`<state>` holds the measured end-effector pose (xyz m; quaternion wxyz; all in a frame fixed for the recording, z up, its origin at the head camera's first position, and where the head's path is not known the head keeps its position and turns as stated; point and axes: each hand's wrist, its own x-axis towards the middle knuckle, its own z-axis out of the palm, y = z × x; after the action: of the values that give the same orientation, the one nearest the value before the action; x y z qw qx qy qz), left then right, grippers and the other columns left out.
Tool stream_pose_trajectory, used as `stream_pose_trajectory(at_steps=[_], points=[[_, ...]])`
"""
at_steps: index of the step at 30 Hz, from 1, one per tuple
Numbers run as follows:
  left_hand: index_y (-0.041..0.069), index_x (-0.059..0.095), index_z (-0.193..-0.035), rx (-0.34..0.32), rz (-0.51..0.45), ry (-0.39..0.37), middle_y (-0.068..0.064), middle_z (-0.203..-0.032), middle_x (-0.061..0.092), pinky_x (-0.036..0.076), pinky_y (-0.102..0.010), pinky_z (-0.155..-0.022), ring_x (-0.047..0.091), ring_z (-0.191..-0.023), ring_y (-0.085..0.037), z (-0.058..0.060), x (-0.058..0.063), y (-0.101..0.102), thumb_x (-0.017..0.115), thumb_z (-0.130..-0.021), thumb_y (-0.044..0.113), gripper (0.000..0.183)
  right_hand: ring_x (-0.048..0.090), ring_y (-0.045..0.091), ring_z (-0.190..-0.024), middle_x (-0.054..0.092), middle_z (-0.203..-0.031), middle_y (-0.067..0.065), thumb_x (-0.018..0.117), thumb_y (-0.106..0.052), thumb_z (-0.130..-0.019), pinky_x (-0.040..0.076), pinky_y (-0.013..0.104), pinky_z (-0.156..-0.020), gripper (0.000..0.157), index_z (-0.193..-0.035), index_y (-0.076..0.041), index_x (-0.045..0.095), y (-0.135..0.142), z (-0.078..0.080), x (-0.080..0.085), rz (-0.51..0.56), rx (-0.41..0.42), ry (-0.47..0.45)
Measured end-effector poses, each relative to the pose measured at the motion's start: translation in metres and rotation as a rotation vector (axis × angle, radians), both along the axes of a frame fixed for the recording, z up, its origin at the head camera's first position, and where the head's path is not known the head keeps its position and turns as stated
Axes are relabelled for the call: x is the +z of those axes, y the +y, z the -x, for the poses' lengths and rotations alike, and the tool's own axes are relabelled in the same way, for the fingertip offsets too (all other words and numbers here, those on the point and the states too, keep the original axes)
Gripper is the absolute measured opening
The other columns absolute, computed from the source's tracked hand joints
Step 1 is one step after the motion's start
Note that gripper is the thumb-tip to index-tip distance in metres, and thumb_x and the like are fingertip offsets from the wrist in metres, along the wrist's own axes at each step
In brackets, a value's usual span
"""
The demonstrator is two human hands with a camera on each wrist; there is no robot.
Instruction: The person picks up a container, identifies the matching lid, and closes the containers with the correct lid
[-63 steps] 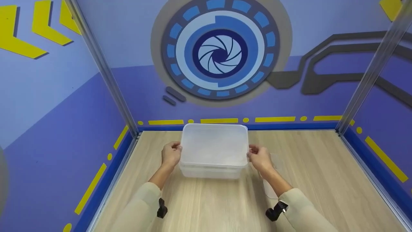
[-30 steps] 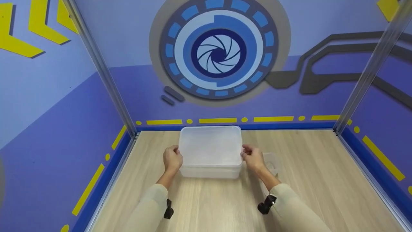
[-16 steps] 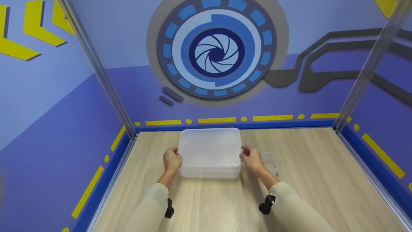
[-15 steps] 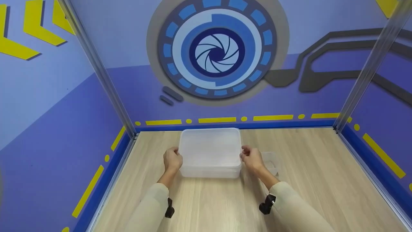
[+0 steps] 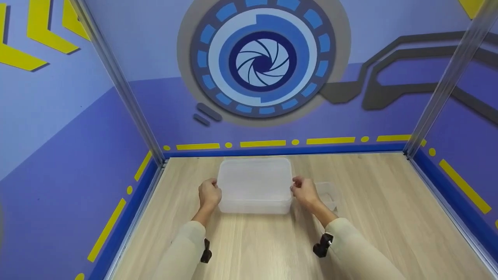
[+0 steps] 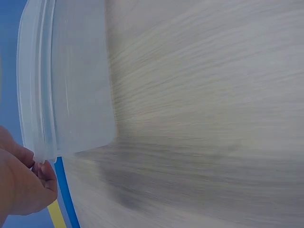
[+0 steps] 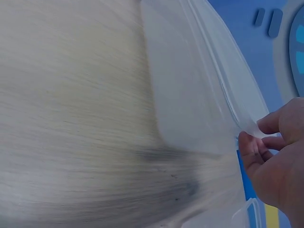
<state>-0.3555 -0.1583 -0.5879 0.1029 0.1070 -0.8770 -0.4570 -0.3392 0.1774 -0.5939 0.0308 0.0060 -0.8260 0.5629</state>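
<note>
A large rectangular translucent plastic box [image 5: 255, 207] sits on the wooden table, its matching lid [image 5: 255, 179] lying over the top. At the lid's left side, my left hand [image 5: 209, 193] pinches the edge between thumb and curled fingers; the left wrist view shows this hand [image 6: 28, 178] right at the rim's corner. My right hand [image 5: 306, 192] holds the opposite edge. Seen from the right wrist, thumb and fingertips of that hand [image 7: 278, 152] meet at the rim, with the box wall [image 7: 185, 90] beneath. The inside of the box is hidden.
A small clear container [image 5: 330, 191] stands on the table just right of my right hand, partly covered by the forearm. Behind the box rises a blue painted wall [image 5: 163, 112]. Metal posts [image 5: 120, 85] mark the corners of the enclosure.
The lid's back edge has come down, and the lid now lies lower and closer over the box. Both hands have shifted slightly with it, keeping hold of its sides.
</note>
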Motion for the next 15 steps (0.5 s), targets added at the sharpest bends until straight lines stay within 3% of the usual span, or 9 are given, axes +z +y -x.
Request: stream_pose_trajectory(at_steps=[6,15], points=[[-0.011,0.066,-0.134,-0.003,0.037,-0.012,-0.027,-0.129,0.068,0.053,-0.052,-0.104,0.064,-0.125,-0.040,-0.0018,0.0013,0.0005,0.053,-0.100,-0.010,0.037,0.066,0.028,-0.090,0.065,-0.104,0.018,0.059,0.008,-0.101,0.054,0.029,-0.072,0.034,-0.134,0.017,0.059,0.0006,-0.0023,0.0002,-0.012,0.007,-0.024],[-0.010,0.065,-0.136,-0.036,0.049,-0.038,-0.027,-0.130,0.068,0.054,-0.050,-0.104,0.064,-0.126,-0.040,-0.0027,0.0002,-0.0012,0.051,-0.099,-0.010,0.039,0.065,0.024,-0.084,0.065,-0.101,0.018,0.057,0.008,-0.101,0.053,0.027,-0.067,0.036,-0.135,0.019,0.058,-0.0003,-0.0046,0.0047,-0.039,0.010,-0.041]])
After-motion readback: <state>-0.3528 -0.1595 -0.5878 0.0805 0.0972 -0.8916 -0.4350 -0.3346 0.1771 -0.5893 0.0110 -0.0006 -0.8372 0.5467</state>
